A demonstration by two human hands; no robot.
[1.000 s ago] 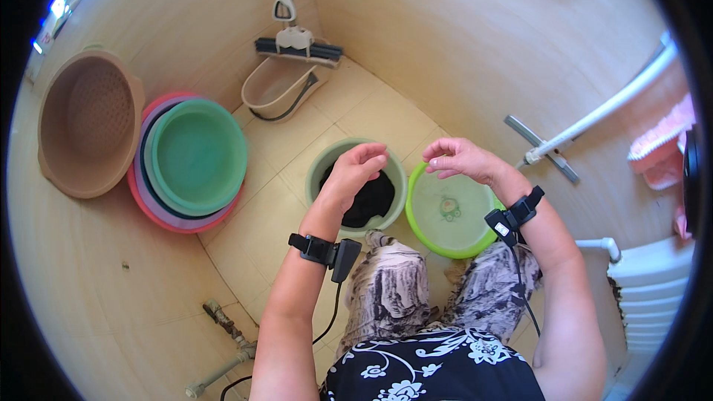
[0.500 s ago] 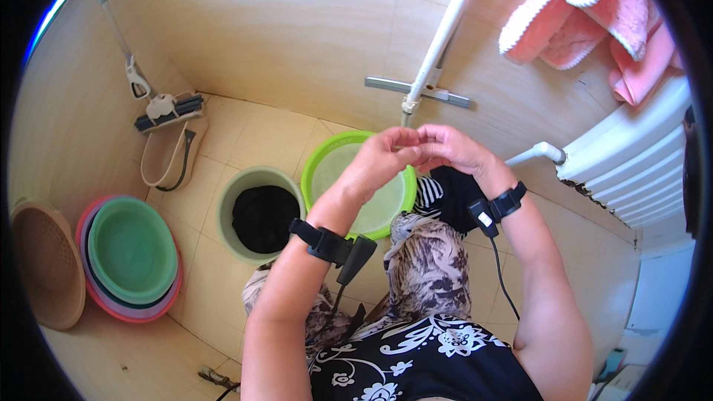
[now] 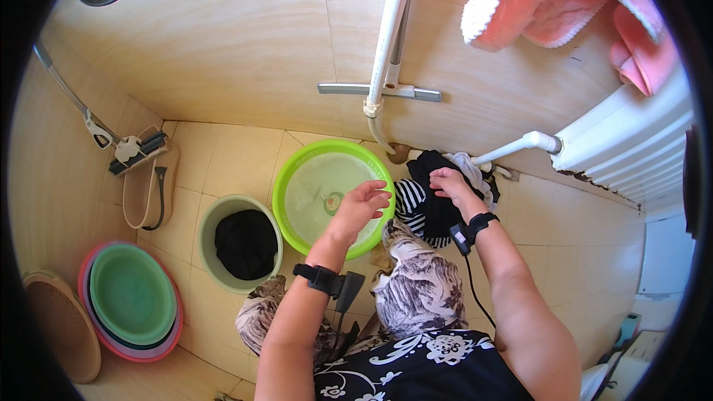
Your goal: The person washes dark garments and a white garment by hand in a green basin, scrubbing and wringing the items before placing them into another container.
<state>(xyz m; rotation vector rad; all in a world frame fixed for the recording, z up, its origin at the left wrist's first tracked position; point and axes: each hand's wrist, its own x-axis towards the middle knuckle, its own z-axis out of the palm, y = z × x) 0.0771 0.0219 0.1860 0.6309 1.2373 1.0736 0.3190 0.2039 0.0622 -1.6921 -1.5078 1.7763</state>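
My left hand hovers over the right part of a bright green basin that holds pale, cloudy-looking water. Its fingers are loosely bent and apart, with nothing between them. My right hand is above a heap of clothes on the floor, fingers apart and empty. In that heap lie a black garment, a black-and-white striped cloth and some pale cloth. Left of the basin stands a pale grey-green bucket with dark cloth inside.
Stacked basins and a tan perforated basin lean at the left. A mop rests on its beige bucket. Ahead are a white pipe and a squeegee. Pink towels hang above a white radiator.
My hands were together above the basin's right edge. They have parted and come lower, the left over the basin, the right over the clothes heap. The view has shifted too.
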